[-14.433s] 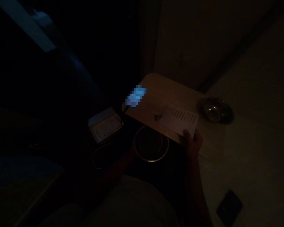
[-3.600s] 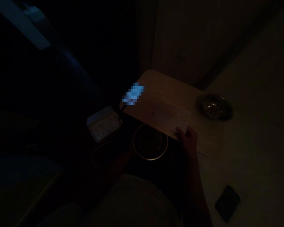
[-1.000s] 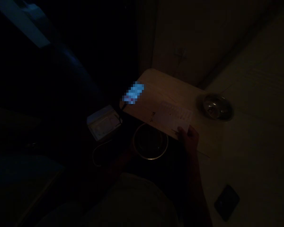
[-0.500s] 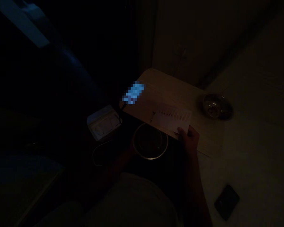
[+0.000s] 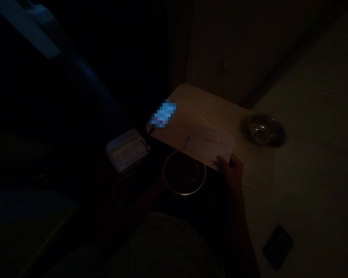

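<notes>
The scene is very dark. My right hand (image 5: pixel 231 170) is closed on the near right corner of a pale flat sheet (image 5: pixel 203 148), thumb on top. A row of slender upright marks or pieces runs along the sheet's far side; too dim to make out. The sheet is at the near edge of a light wooden table (image 5: pixel 208 108). My left hand (image 5: pixel 159 185) is at the left side of a round bowl (image 5: pixel 184 193) with a shiny rim, just off the table edge above my lap. It appears to hold the bowl, its fingers mostly lost in shadow.
A lit phone (image 5: pixel 164 114), blurred out, lies at the table's left corner. At the right stands a shiny metal bowl (image 5: pixel 266 131). A pale box (image 5: pixel 127 150) with a cord near it is at the left. A dark flat object (image 5: pixel 278 247) lies at the lower right.
The light has dimmed slightly, and the marks on the pale sheet look fainter. Both hands, the sheet and the bowl stay almost where they were.
</notes>
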Demonstrator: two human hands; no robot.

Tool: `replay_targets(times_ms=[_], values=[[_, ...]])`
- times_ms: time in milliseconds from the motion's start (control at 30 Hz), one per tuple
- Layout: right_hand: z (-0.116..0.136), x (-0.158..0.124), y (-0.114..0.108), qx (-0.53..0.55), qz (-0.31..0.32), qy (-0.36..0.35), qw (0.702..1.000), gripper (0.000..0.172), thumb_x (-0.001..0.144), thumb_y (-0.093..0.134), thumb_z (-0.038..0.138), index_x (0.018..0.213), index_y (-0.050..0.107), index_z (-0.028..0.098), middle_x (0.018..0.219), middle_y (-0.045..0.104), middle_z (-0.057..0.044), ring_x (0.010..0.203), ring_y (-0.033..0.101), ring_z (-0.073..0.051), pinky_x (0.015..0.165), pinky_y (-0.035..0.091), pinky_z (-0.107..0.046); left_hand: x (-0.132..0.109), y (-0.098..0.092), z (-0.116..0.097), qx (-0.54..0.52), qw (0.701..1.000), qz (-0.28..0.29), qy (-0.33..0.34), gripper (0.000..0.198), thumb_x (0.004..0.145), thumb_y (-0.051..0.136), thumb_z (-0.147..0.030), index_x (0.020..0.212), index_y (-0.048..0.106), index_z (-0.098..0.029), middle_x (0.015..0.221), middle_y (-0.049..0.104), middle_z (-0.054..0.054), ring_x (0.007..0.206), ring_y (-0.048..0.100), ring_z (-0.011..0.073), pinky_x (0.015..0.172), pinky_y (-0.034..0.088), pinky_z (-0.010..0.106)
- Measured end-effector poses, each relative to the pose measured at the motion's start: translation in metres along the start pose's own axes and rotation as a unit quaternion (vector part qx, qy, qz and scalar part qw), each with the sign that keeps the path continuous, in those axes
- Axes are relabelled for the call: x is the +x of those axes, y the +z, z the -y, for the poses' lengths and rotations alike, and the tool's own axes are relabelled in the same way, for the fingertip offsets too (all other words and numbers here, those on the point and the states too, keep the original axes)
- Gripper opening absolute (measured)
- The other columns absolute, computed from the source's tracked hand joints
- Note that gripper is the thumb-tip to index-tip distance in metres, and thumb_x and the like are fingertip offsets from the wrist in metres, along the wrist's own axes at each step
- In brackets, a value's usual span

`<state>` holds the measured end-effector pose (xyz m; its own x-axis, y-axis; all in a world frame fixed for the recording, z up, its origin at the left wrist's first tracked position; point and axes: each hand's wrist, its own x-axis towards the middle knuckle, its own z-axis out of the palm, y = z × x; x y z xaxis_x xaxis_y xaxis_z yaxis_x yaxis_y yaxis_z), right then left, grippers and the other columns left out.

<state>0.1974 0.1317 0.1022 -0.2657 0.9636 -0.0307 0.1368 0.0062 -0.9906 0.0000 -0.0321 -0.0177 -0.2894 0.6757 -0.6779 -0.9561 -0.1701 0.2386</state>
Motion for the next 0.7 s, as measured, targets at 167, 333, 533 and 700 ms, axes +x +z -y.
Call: replay_targets(times_ms=[167, 333, 533, 700], values=[[-0.001, 0.000, 0.000, 0.005, 0.011, 0.008, 1.000, 0.033, 0.076, 0.086, 0.050, 0.087, 0.079, 0.020, 0.081, 0.076, -0.003, 0.068, 0.069, -0.019, 0.061, 0.060, -0.032, 0.007, -0.006, -0.001, -0.015, 0.998, -0.017, -0.059, 0.046, 0.111, 0.043, -0.039, 0.137, 0.062, -0.006, 0.130, 0.070, 0.017, 0.153, 0.040, 0.0375, 0.128, 0.028, 0.054], [-0.002, -0.001, -0.001, 0.015, 0.015, 0.008, 1.000, 0.034, 0.075, 0.088, 0.050, 0.086, 0.079, 0.019, 0.077, 0.074, -0.001, 0.064, 0.066, -0.016, 0.058, 0.058, -0.029, 0.008, -0.009, -0.003, -0.030, 0.996, -0.052, -0.070, 0.048, 0.113, 0.037, -0.043, 0.132, 0.061, -0.006, 0.137, 0.067, 0.018, 0.158, 0.031, 0.0342, 0.132, 0.021, 0.049], [-0.006, 0.000, -0.002, 0.018, 0.020, 0.028, 0.999, 0.037, 0.071, 0.091, 0.052, 0.086, 0.079, 0.020, 0.075, 0.074, -0.001, 0.064, 0.067, -0.017, 0.059, 0.059, -0.031, -0.002, -0.002, -0.004, -0.049, 0.995, -0.036, -0.079, 0.050, 0.111, 0.042, -0.045, 0.138, 0.060, -0.006, 0.132, 0.068, 0.017, 0.153, 0.039, 0.0352, 0.131, 0.024, 0.051], [-0.009, 0.001, -0.004, -0.004, 0.024, 0.010, 1.000, 0.036, 0.075, 0.088, 0.053, 0.080, 0.076, 0.019, 0.066, 0.069, 0.000, 0.058, 0.063, -0.016, 0.053, 0.053, -0.028, -0.006, 0.005, -0.008, -0.040, 0.995, -0.045, -0.076, 0.054, 0.112, 0.039, -0.047, 0.144, 0.056, -0.006, 0.140, 0.063, 0.019, 0.152, 0.041, 0.0325, 0.131, 0.025, 0.053]])
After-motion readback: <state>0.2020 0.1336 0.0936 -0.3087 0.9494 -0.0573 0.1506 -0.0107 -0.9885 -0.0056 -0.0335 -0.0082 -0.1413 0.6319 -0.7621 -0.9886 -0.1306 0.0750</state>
